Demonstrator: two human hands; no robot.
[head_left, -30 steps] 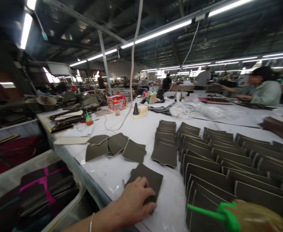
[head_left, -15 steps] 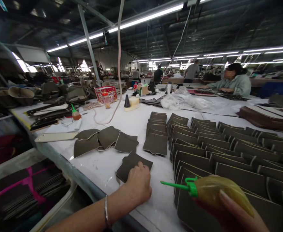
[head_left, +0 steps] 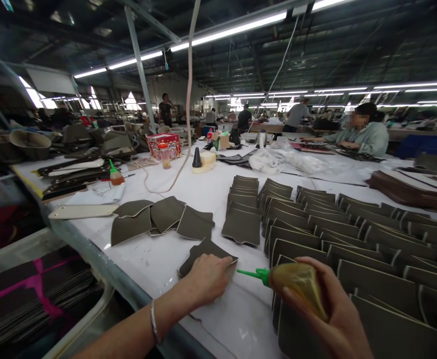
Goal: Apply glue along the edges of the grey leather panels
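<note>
From afar, I've brought the bottle my right hand grips beside the panel my left hand holds, nozzle seemingly within reach.

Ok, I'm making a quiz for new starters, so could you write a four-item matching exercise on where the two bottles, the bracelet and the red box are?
Things
1. Large amber squeeze bottle with green nozzle
2. Small green-tipped bottle of orange liquid
3. Shiny silver bracelet
4. Red patterned box

Places
A. Around the left wrist
B. Behind a clear jar with an orange lid
C. In the right hand
D. On the white table, held by neither hand

Pairs: 1-C, 2-D, 3-A, 4-B
</note>
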